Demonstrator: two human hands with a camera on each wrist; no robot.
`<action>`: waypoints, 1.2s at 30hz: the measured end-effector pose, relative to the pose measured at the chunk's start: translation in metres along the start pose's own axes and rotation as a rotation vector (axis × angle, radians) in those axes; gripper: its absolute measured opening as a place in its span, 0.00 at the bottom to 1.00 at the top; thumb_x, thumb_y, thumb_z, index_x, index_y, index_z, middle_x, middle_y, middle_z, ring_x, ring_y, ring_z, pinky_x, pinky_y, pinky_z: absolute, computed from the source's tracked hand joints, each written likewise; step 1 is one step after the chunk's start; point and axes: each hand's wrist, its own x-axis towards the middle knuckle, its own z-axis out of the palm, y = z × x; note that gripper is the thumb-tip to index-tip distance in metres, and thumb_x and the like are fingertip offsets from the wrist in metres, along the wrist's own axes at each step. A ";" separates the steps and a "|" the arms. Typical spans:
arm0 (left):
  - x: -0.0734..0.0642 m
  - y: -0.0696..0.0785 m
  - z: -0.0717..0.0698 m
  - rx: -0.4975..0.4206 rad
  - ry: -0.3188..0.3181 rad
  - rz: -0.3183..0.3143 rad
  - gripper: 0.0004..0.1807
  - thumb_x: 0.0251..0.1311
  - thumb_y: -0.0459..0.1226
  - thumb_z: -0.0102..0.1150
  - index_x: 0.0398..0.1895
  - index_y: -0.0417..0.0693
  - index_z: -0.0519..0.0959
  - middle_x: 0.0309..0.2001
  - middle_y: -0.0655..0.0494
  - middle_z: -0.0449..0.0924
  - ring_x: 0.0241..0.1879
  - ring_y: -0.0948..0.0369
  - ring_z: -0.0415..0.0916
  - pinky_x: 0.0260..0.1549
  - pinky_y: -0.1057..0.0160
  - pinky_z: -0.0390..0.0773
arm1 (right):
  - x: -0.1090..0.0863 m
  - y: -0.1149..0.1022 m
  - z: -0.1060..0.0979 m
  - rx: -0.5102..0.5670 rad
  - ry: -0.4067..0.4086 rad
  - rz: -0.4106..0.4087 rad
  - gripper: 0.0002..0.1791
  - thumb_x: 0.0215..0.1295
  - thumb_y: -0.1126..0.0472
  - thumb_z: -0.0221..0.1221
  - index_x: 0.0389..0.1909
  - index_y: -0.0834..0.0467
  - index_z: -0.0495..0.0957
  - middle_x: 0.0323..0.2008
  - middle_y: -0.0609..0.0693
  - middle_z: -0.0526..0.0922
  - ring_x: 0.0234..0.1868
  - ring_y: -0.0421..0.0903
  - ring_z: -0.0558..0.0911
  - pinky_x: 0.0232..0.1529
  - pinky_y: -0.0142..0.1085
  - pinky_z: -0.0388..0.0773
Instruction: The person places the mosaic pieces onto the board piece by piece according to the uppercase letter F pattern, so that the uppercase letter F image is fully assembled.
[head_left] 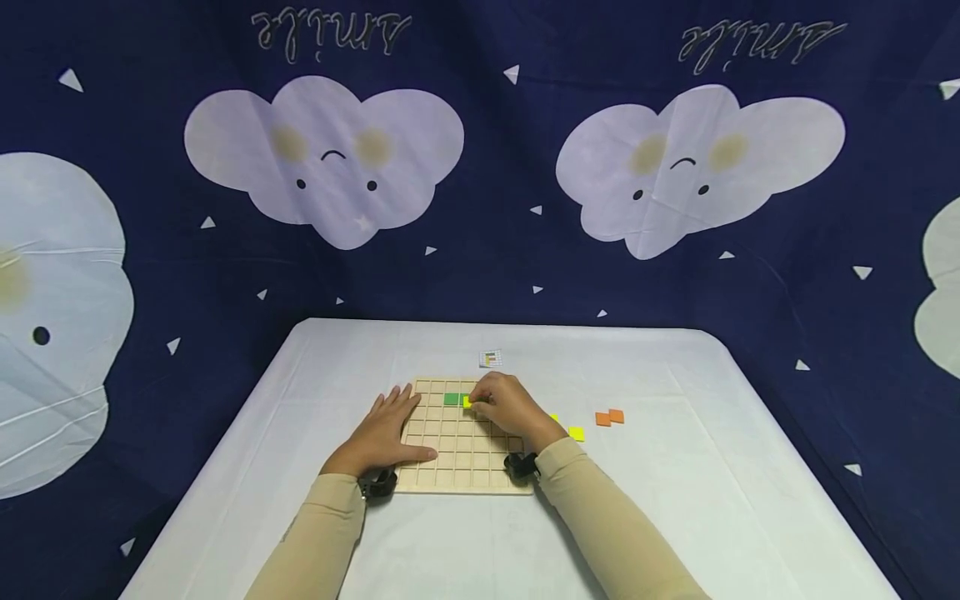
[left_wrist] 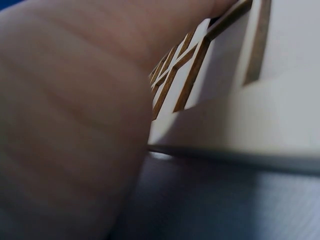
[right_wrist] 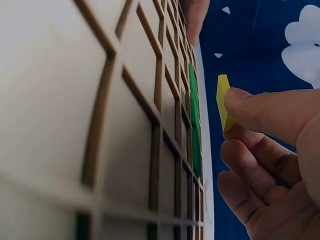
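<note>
A wooden grid board [head_left: 453, 477] lies on the white table, with green square tiles [head_left: 451, 399] in a row near its far side. Spread fingers of my left hand [head_left: 384, 435] rest along the board's left edge, the thumb reaching over the near cells. My right hand [head_left: 512, 406] pinches a yellow square tile [right_wrist: 223, 102] between thumb and index finger. In the right wrist view this tile stands tilted above the grid, apart from the row of green tiles [right_wrist: 194, 117]. The left wrist view shows mostly the hand's base beside the board's rim [left_wrist: 240, 127].
Right of the board lie a yellow tile [head_left: 576, 433], another yellow tile [head_left: 554, 417] partly hidden by the right wrist, and two orange tiles [head_left: 603, 419] that touch or overlap. A small printed card [head_left: 491, 358] lies beyond the board. A dark blue cloud-patterned cloth [head_left: 495, 275] hangs behind the table.
</note>
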 end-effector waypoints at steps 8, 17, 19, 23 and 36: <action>0.000 -0.002 0.000 0.003 -0.010 -0.001 0.69 0.47 0.73 0.69 0.83 0.39 0.58 0.83 0.40 0.46 0.82 0.43 0.39 0.78 0.43 0.39 | 0.007 -0.009 0.009 -0.005 -0.030 -0.021 0.05 0.69 0.64 0.71 0.44 0.56 0.90 0.42 0.43 0.83 0.42 0.40 0.81 0.46 0.37 0.82; -0.001 -0.001 -0.001 -0.011 -0.010 0.008 0.68 0.48 0.73 0.70 0.82 0.38 0.58 0.83 0.39 0.47 0.82 0.42 0.39 0.78 0.42 0.38 | 0.013 -0.018 0.016 -0.060 -0.062 -0.034 0.03 0.67 0.64 0.73 0.40 0.55 0.91 0.39 0.42 0.84 0.41 0.39 0.81 0.46 0.35 0.82; -0.001 0.000 -0.001 -0.011 -0.012 0.009 0.68 0.48 0.72 0.70 0.82 0.38 0.58 0.83 0.39 0.46 0.82 0.42 0.39 0.78 0.42 0.38 | 0.015 -0.020 0.018 -0.079 -0.066 -0.039 0.03 0.67 0.64 0.73 0.40 0.55 0.90 0.39 0.43 0.84 0.42 0.39 0.81 0.47 0.35 0.82; -0.001 0.001 -0.003 -0.005 -0.015 0.008 0.68 0.48 0.72 0.70 0.83 0.38 0.58 0.83 0.39 0.46 0.82 0.42 0.39 0.78 0.43 0.38 | 0.019 -0.021 0.022 -0.097 -0.073 -0.047 0.03 0.68 0.63 0.72 0.41 0.56 0.91 0.40 0.43 0.85 0.43 0.40 0.82 0.48 0.33 0.82; -0.002 0.001 -0.003 -0.009 -0.014 0.013 0.68 0.49 0.72 0.71 0.82 0.37 0.58 0.83 0.38 0.47 0.82 0.42 0.40 0.78 0.42 0.40 | 0.021 -0.029 0.028 -0.111 -0.046 0.010 0.04 0.65 0.65 0.75 0.39 0.56 0.91 0.37 0.44 0.84 0.40 0.39 0.81 0.45 0.33 0.82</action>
